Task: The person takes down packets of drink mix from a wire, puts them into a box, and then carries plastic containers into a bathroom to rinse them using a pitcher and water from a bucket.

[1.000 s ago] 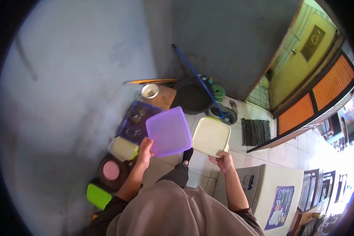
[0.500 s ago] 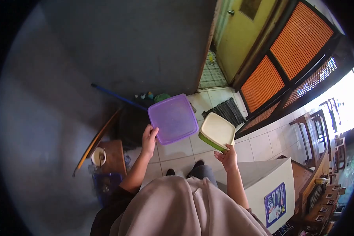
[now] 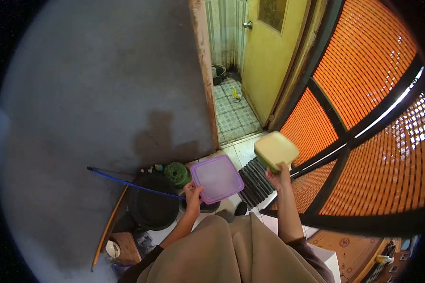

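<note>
Purple container [image 3: 217, 179]: square, translucent, rounded corners; held flat above the floor, left hand [image 3: 192, 194] clasping its near corner.
Cream-lidded container [image 3: 276, 150]: green base, tilted; right hand [image 3: 279, 178] grips it from below, raised higher.

Translucent purple lid [image 3: 216, 178], cream-topped green container [image 3: 275, 150], orange lattice screen [image 3: 363, 70].

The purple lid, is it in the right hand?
No, the left hand holds the purple lid; the right hand holds a cream-lidded green container.
</note>
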Motion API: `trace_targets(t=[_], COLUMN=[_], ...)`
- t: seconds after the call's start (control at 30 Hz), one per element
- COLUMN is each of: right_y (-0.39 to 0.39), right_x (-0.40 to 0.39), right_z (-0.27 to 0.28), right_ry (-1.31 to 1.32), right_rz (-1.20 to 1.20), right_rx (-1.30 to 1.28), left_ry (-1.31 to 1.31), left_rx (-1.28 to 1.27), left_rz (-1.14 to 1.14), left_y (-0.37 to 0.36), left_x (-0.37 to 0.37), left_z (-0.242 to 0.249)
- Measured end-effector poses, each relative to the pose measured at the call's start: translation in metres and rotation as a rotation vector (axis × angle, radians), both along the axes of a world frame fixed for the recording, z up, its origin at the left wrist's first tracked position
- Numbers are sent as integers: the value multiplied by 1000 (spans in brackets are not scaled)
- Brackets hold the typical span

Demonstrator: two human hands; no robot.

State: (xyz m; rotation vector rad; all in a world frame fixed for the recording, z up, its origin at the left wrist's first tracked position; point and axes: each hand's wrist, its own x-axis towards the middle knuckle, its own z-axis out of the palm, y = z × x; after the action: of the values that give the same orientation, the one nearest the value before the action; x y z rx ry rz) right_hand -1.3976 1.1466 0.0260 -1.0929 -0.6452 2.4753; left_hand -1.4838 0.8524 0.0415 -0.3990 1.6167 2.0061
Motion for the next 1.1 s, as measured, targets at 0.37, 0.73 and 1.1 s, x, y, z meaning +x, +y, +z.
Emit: trace_targets(t=[0.37, 0.73, 1.1], right_y=[170, 305, 392], right_x=[-141, -294, -588], right_z=[-9, 20, -22], right_ry=[5, -179, -157], right_rz=[48, 291, 714], right_rx=[20, 271, 123], left_ry=[-356, -165, -207], left_rx=[266, 103, 168], left_rz=[-161, -75, 622], left_y=[152, 365, 364], left_x=[-143, -362, -514], left_z=[-47, -22, -60])
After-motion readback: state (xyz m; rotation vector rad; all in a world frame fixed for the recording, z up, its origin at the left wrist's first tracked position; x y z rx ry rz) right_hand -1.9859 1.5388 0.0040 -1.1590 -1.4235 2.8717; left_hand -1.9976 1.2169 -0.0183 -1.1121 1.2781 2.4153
